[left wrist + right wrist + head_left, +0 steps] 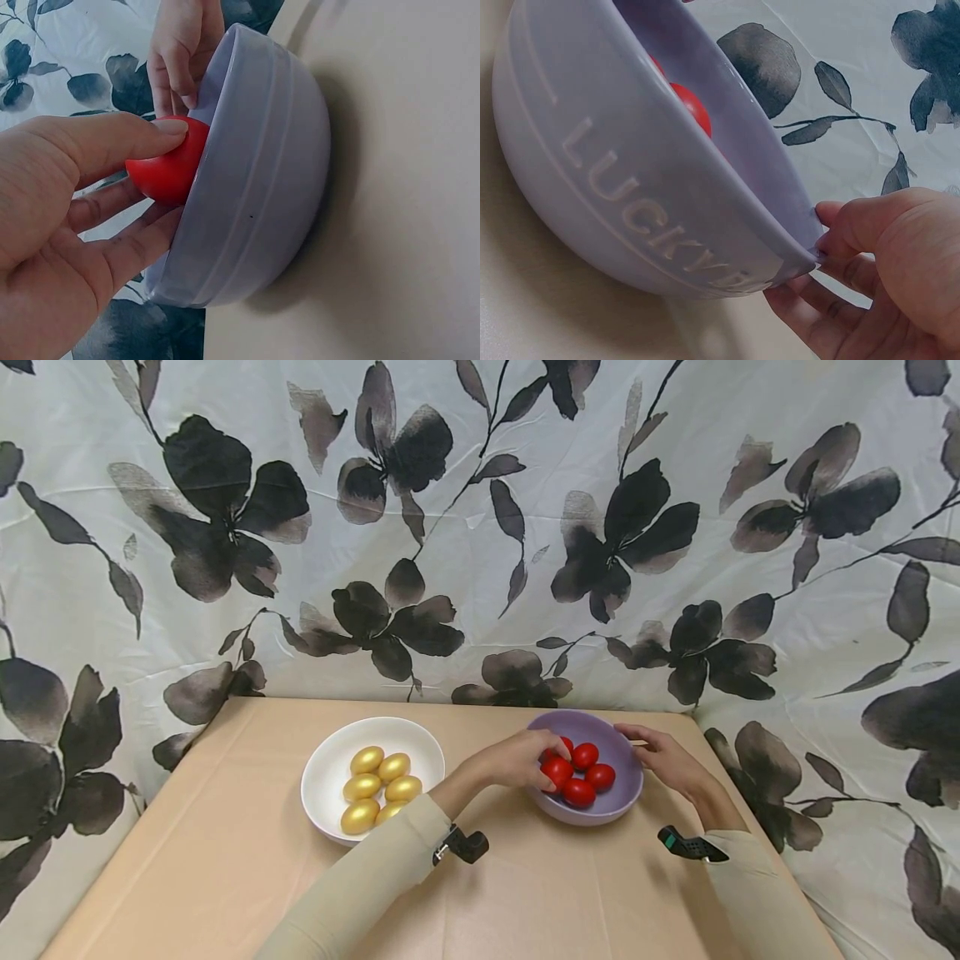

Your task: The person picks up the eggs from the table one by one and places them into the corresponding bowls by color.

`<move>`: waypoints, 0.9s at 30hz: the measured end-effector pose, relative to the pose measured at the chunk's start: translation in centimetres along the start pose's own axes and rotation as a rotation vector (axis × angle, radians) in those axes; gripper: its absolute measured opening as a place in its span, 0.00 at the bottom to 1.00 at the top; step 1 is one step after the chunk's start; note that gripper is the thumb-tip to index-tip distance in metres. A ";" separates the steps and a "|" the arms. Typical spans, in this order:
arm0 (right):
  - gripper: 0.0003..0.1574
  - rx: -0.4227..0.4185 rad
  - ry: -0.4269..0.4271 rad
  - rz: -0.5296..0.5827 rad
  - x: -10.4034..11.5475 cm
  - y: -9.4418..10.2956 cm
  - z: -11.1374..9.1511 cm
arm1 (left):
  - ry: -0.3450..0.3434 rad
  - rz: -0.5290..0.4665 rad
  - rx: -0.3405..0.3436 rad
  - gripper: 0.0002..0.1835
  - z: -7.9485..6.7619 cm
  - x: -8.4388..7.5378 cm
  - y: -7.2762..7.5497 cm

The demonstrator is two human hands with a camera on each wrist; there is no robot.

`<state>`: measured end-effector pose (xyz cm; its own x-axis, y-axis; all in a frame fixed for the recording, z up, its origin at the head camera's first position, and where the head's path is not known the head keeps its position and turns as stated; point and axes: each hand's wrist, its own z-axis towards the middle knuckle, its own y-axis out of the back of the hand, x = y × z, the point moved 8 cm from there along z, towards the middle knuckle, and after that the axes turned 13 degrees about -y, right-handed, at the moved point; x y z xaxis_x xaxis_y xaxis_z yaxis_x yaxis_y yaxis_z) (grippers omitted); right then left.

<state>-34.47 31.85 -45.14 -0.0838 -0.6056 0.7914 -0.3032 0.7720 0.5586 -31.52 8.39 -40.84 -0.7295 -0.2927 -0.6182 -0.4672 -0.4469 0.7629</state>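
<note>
My left hand (pixel 517 760) reaches over the near left rim of a purple bowl (pixel 577 817) and pinches a red egg (pixel 169 174) between thumb and fingers. In the left wrist view this egg sits right at the rim. Several more red eggs (pixel 601 777) lie inside the bowl. On the far right side, my right hand (pixel 671 764) pinches the bowl's rim, thumb at the inner edge and fingers against the outside, as the right wrist view shows. Raised letters (pixel 641 214) run along the bowl's outer wall.
A white bowl (pixel 318 797) with several gold eggs (pixel 362 787) stands on the left; my left sleeve (pixel 375 877) covers part of its near right side. Both bowls rest on a tan table (pixel 525 893). A floral cloth (pixel 495 543) hangs behind the table's back edge.
</note>
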 end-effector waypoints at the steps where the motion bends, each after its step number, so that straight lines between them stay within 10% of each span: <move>1: 0.30 0.001 -0.003 -0.003 0.0 0.0 0.0 | 0.000 0.002 0.002 0.24 0.0 0.0 -0.1; 14: 0.31 0.012 -0.016 0.001 -0.1 -0.3 0.3 | 0.014 -0.121 -0.037 0.19 -0.7 0.6 0.3; 27: 0.29 -0.043 -0.003 -0.040 0.8 0.3 0.2 | 0.049 -0.120 -0.149 0.17 -3.4 1.9 4.2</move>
<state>-34.86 31.55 -44.38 -0.0749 -0.6364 0.7677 -0.2655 0.7548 0.5998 -33.18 3.07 -39.41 -0.6465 -0.2687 -0.7141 -0.4677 -0.5999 0.6491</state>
